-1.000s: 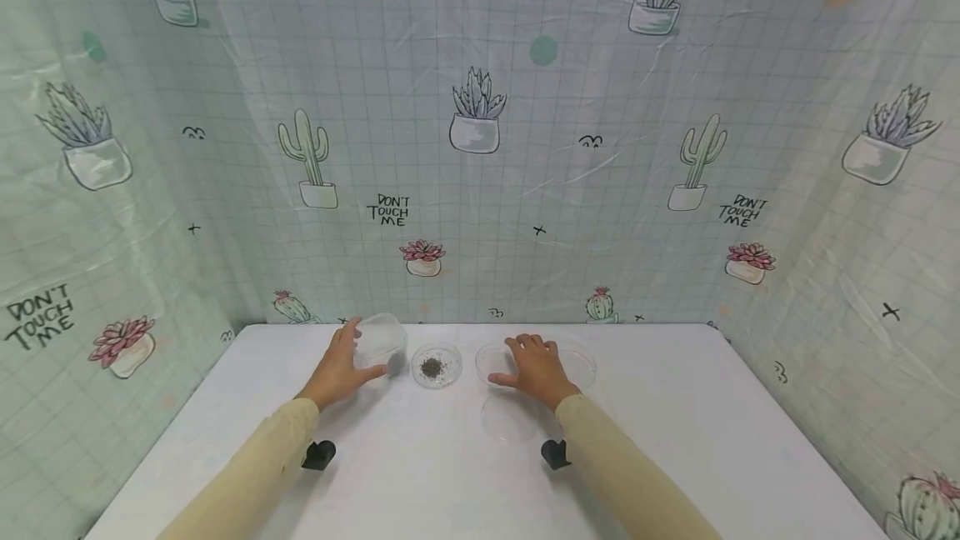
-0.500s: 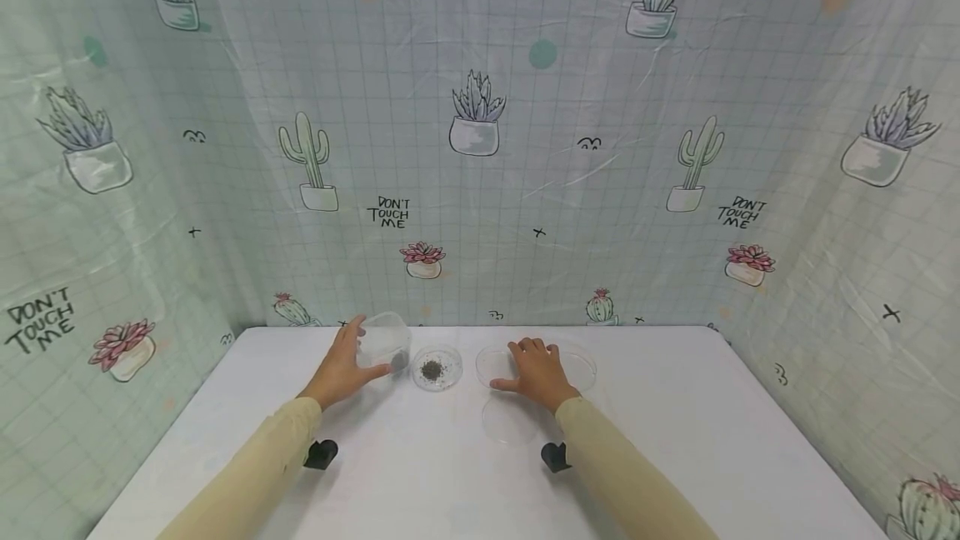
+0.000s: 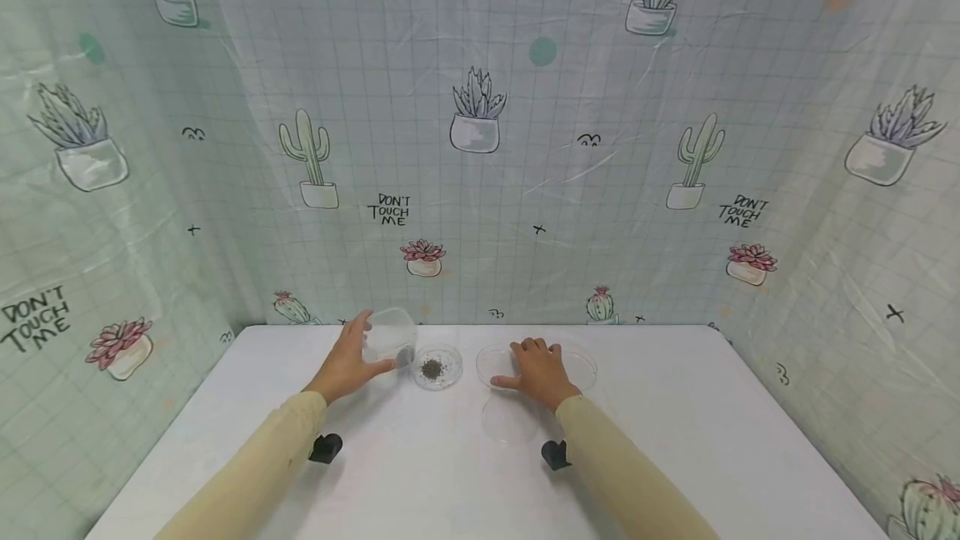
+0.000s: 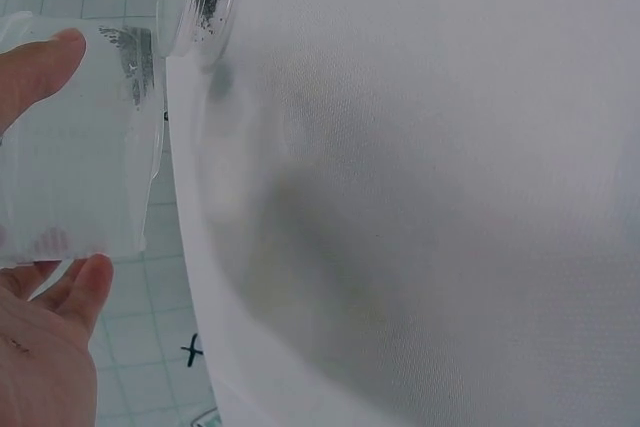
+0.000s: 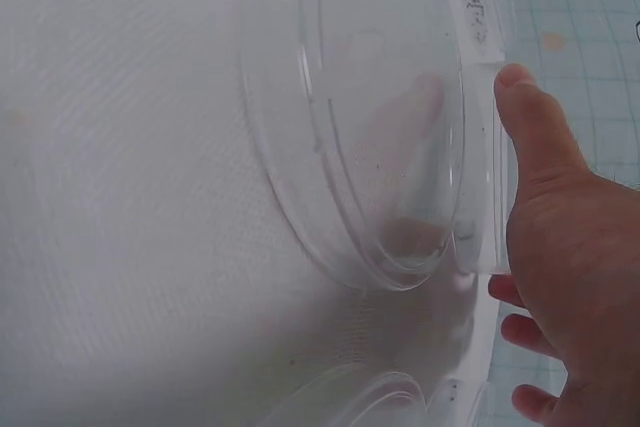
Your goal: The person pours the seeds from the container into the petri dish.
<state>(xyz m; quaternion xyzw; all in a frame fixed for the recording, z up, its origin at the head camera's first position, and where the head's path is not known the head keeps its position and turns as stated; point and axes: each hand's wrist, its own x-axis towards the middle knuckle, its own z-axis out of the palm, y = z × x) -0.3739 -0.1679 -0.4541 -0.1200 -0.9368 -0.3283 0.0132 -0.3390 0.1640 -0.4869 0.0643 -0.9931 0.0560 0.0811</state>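
Note:
My left hand (image 3: 347,365) grips a translucent plastic container (image 3: 388,333) between thumb and fingers. The container is tilted to the right, its lower corner close to the rim of a petri dish (image 3: 452,357). Dark grains (image 4: 132,59) cling inside that corner in the left wrist view. More dark grains (image 3: 431,369) lie in a small heap and scattered in the petri dish. My right hand (image 3: 542,373) lies over a clear dish (image 3: 487,361), fingers spread and slightly bent, thumb (image 5: 525,102) at its edge. Whether it presses on the dish cannot be told.
A second clear dish (image 3: 581,365) stands right of my right hand. Nearer to me, a clear round dish or lid (image 3: 504,422) lies on the white table (image 3: 420,473). A patterned curtain (image 3: 480,190) rises behind the table's far edge.
My left hand has moved slightly right with the container, bringing its lower corner closer to the petri dish with grains. My right hand has stayed almost still.

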